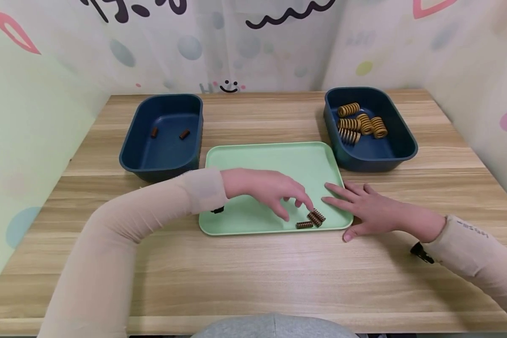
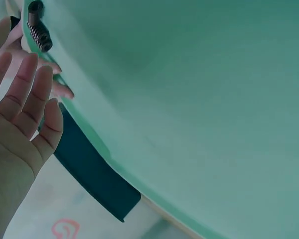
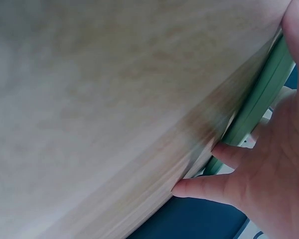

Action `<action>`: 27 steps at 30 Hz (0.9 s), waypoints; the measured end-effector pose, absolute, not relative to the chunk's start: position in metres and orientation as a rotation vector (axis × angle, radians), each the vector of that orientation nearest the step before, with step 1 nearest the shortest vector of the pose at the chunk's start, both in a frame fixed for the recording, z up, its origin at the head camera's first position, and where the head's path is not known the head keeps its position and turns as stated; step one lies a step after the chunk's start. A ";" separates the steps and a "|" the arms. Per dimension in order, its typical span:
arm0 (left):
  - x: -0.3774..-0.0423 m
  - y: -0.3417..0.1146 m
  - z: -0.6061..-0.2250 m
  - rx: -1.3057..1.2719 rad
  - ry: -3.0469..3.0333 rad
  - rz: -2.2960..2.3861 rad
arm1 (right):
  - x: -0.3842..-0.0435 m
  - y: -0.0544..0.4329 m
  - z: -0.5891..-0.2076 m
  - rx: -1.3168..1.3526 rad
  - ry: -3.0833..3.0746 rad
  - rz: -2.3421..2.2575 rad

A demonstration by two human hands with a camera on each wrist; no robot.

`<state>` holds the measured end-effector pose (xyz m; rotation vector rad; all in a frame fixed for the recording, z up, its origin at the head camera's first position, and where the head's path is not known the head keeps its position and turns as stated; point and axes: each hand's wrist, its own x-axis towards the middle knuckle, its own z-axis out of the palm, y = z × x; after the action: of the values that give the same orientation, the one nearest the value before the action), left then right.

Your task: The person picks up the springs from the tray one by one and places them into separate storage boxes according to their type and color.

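Brown springs (image 1: 317, 218) lie on the green tray (image 1: 274, 157) near the left hand (image 1: 269, 186), its fingers loosely parted. The right hand (image 1: 373, 213) rests across the tray's edge, fingers spread.

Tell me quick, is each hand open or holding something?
Left hand: open, empty, near the small coil springs.
Right hand: open, empty, spread over the edge of the green tray.

Wood-grain table (image 1: 245, 277) beneath a green tray (image 1: 270, 162), left blue bin (image 1: 165, 152) and right blue bin (image 1: 378, 151)
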<state>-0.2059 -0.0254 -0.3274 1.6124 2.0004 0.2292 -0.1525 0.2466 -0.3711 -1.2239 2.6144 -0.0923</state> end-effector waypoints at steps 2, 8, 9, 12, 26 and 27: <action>-0.205 -0.021 -0.331 1.631 1.975 0.184 | -0.153 0.247 -0.372 -1.221 2.613 -0.094; -0.202 -0.011 -0.339 1.659 1.926 0.100 | -0.153 0.248 -0.372 -1.229 2.614 -0.106; -0.201 -0.010 -0.341 1.660 1.924 0.098 | -0.153 0.248 -0.372 -1.229 2.614 -0.106; -0.202 -0.008 -0.343 1.654 1.926 0.101 | -0.153 0.247 -0.372 -1.236 2.616 -0.104; -0.206 -0.001 -0.351 1.701 1.901 0.088 | -0.153 0.247 -0.371 -1.244 2.617 -0.095; -0.206 -0.001 -0.351 1.702 1.900 0.091 | -0.153 0.247 -0.371 -1.246 2.617 -0.095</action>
<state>-0.2063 -0.0009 -0.3512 1.7016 1.9002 0.0910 -0.1529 0.2475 -0.3709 -1.2460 2.6175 -0.0949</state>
